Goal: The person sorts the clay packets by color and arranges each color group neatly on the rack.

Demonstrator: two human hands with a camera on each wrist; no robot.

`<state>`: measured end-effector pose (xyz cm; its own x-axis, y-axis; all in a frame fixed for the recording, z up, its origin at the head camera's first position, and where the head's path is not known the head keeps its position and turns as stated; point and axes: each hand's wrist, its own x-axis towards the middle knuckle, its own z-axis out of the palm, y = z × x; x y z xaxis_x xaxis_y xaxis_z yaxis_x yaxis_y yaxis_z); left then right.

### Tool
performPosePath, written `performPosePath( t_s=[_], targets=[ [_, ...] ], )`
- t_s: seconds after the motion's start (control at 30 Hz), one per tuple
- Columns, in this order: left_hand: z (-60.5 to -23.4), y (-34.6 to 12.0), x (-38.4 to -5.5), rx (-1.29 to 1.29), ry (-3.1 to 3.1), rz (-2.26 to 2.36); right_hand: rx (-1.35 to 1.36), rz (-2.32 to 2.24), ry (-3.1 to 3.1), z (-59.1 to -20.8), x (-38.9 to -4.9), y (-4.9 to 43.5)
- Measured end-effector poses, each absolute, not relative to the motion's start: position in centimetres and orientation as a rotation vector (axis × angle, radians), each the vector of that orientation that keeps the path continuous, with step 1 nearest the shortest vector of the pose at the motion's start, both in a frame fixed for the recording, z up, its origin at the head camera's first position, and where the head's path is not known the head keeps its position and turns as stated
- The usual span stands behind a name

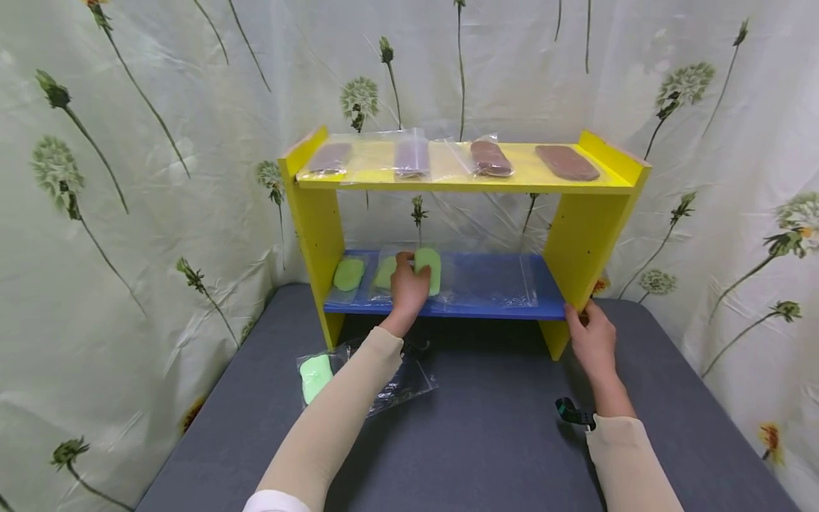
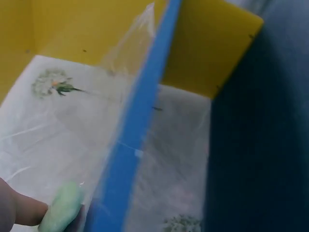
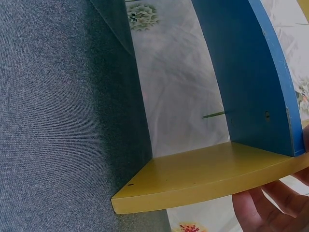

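Green slab in a clear bag (image 1: 427,269) lies on the blue lower shelf (image 1: 493,307), roughly mid-left, w/ the left hand (image 1: 407,287) on top of it; fingers curl over the bag's near edge & seem to pinch it. Left wrist view: a fingertip (image 2: 21,209) next to the green slab (image 2: 63,208), plastic film rising along the blue board's edge (image 2: 126,159). Two more green slabs sit left of it on the same shelf, one just beside (image 1: 385,272), one further left (image 1: 348,274). An empty-looking clear bag (image 1: 493,281) lies to the right on that shelf.

Right hand (image 1: 591,340) is at the yellow right side panel (image 1: 585,238), near its foot; fingers (image 3: 270,205) lie fairly straight against the panel's bottom edge (image 3: 203,181), not wrapped round it.

Top yellow shelf (image 1: 531,178) carries 4 brownish/purple bagged slabs. On the grey tabletop (image 1: 499,441), by the left forearm, another green slab in a bag (image 1: 316,377) w/ loose plastic beside it. Floral curtain (image 1: 128,213) all round.
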<state>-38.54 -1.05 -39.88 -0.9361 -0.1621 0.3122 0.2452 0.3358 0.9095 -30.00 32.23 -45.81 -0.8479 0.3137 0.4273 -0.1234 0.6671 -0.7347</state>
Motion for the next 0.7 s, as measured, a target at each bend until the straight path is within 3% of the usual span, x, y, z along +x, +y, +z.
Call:
performPosePath(
  t_s=[0.43,0.7],
  targets=[
    [-40.1,-0.4,-37.9,-0.241,-2.346,-1.287,-0.125,1.095,-2.32,-45.5,-30.1,32.0],
    [-40.8,-0.8,-37.2,-0.481,-2.463,-0.889,-0.146,1.095,-2.332,-45.6,-30.0,32.0]
  ],
)
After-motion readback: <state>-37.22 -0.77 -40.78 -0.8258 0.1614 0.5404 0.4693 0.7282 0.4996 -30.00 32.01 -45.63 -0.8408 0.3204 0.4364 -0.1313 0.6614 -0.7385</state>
